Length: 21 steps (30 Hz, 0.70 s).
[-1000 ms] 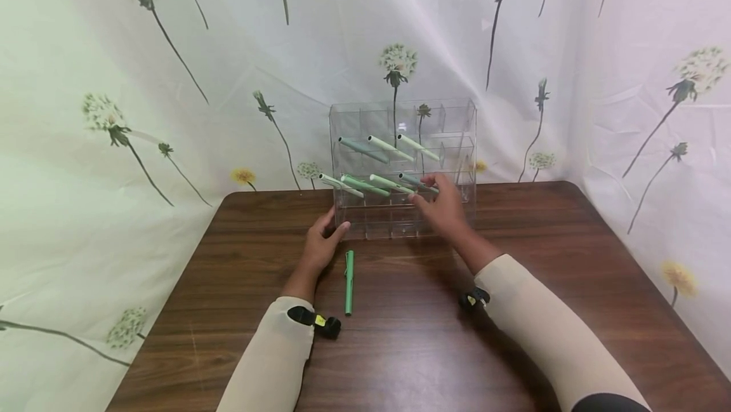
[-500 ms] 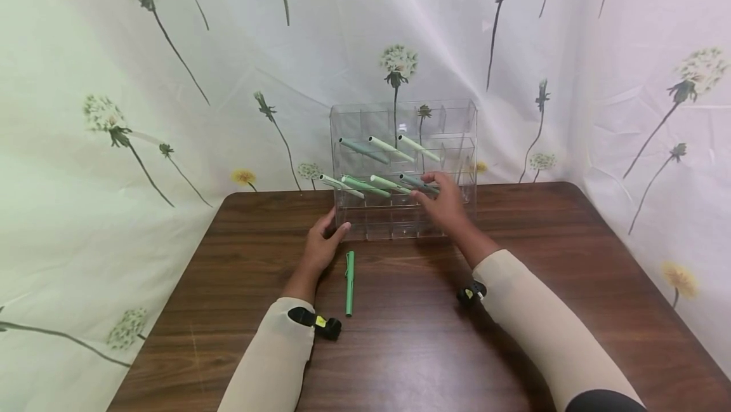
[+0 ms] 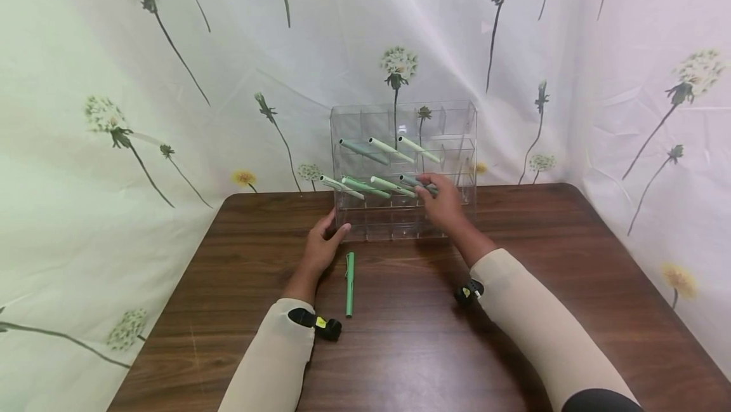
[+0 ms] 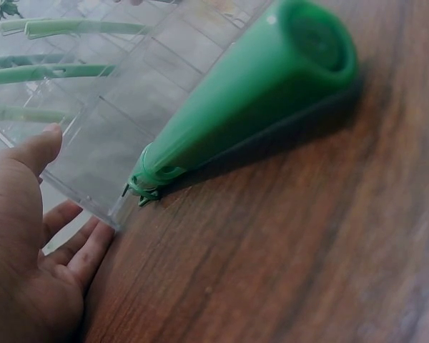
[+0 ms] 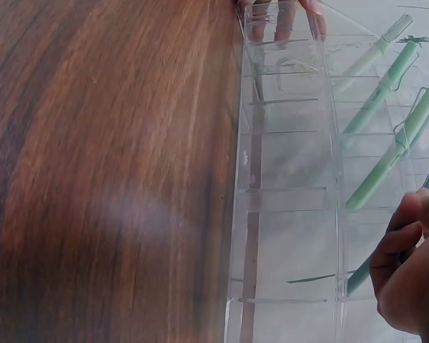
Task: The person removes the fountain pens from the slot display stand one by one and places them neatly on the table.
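Note:
A clear acrylic pen rack [image 3: 378, 216] with stepped compartments stands at the back of the table. My left hand [image 3: 321, 250] grips its lower left side, the thumb in front and the other fingers behind. With thumb and fingers, my right hand [image 3: 444, 206] pinches a grey-green pen [image 3: 409, 179] whose lower end sits in the lower filled row; the right wrist view shows its tip [image 5: 359, 279] below the fingers. Left of it in that row lean a light green pen [image 3: 391, 186], a bright green pen [image 3: 365, 186] and a pale one [image 3: 341, 187].
Another bright green pen [image 3: 349, 285] lies on the brown wooden table [image 3: 400, 348], beside my left wrist. Higher in the rack lean a grey-green pen [image 3: 363, 150] and two pale pens [image 3: 391, 149]. Behind the table hangs a white curtain [image 3: 320, 37] with dandelion prints.
My right hand's thumb has shifted slightly right, away from the light green pen and closer to the grey-green one. The left hand and the rack stay where they were.

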{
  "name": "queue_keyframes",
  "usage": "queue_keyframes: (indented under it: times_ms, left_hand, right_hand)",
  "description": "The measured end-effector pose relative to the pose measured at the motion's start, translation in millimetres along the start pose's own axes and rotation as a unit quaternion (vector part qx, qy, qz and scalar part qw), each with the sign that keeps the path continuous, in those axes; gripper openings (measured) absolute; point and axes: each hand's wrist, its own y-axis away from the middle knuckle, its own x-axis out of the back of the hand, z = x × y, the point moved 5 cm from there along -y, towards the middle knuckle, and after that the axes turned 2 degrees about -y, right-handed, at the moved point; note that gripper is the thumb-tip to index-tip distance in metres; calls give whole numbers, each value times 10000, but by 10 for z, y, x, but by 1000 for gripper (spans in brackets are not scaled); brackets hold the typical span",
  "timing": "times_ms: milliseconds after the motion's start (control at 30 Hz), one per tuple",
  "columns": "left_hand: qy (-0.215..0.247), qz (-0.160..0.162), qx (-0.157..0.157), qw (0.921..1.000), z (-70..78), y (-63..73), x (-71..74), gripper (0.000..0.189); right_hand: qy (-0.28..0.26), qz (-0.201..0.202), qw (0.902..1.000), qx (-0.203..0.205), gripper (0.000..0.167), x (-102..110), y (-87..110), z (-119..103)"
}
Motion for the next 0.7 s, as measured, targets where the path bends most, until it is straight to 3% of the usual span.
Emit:
queue_keyframes:
  times_ms: [267,700]
  left_hand:
    - [-47,11,-63,10000,-300,-131,1,68]
    - [-255,-48,-135,9996,-316,-126,18,68]
  right_hand:
    - [3,-148,9999,-32,31,-9,-7,-11]
    - [-247,49,9996,-93,29,8,-37,-28]
